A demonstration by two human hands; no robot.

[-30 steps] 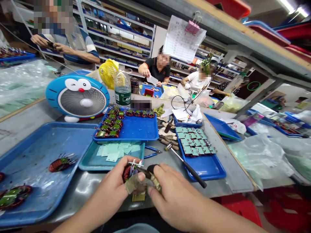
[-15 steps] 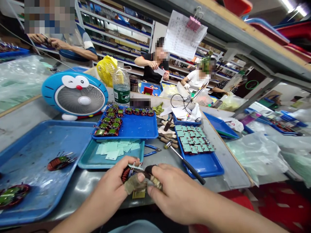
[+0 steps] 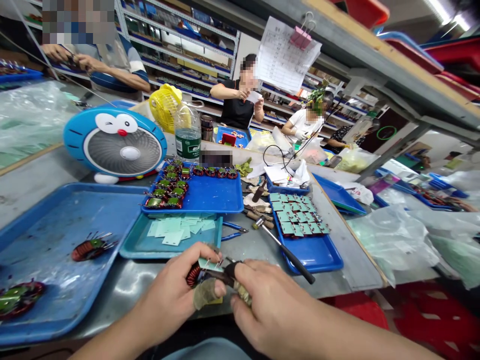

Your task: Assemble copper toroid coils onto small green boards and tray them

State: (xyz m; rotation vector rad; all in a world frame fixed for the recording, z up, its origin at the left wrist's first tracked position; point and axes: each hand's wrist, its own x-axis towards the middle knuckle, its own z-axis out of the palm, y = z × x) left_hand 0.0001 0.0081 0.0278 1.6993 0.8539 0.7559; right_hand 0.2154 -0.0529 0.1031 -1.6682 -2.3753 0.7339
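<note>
My left hand (image 3: 176, 295) is closed around a red-wound coil (image 3: 195, 274) with metal leads and a pale green card on top, held just above the table's front edge. Its thumb wears a tan wrap. My right hand (image 3: 270, 305) is closed on a small dark-handled tool (image 3: 228, 274), whose tip meets the coil's leads. Both hands touch each other at the coil. Beyond them lies a teal tray (image 3: 137, 247) of pale green cards.
A large blue tray (image 3: 56, 220) at left holds a few coils. A blue tray (image 3: 213, 197) of finished coils sits behind, another blue tray (image 3: 318, 257) of green boards at right. A hammer (image 3: 283, 250), blue pliers, a cartoon fan (image 3: 114, 145) and a bottle stand nearby. Co-workers sit across.
The coil has been turned slightly in my left hand, and the tool has shifted against its leads. The view has drifted a little.
</note>
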